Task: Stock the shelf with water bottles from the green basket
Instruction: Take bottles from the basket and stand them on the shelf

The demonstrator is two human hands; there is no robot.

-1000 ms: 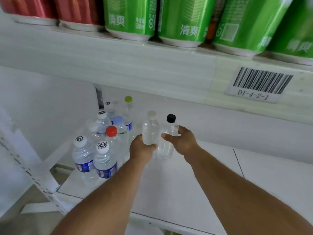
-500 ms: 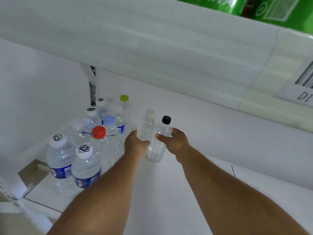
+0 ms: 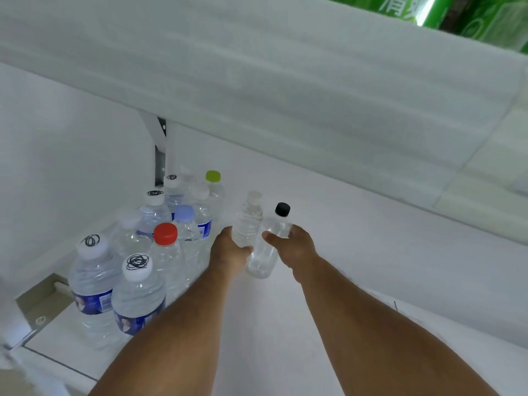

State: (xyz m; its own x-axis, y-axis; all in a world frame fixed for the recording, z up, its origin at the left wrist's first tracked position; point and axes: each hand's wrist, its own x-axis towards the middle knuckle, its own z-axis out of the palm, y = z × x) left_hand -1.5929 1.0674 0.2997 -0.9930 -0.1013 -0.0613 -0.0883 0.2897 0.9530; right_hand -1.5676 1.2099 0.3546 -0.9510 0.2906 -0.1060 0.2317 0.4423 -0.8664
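— Which step was in hand?
— Placing. At frame centre the left hand (image 3: 230, 250) gripped a clear-capped bottle (image 3: 247, 224); the right hand (image 3: 294, 245) gripped the black-capped bottle (image 3: 270, 241), right of the stocked bottles (image 3: 137, 252).
— Next?
— Probably setting both upright on the shelf (image 3: 371, 252), then letting go.

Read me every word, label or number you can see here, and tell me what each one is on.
"清": large white character, cut off by the frame edge, on the green cans on the upper shelf.
Blue labels on the front bottles: print and barcode too small to read.
Cap scribbles: black pen loops, not text.
Held bottles: no label visible.
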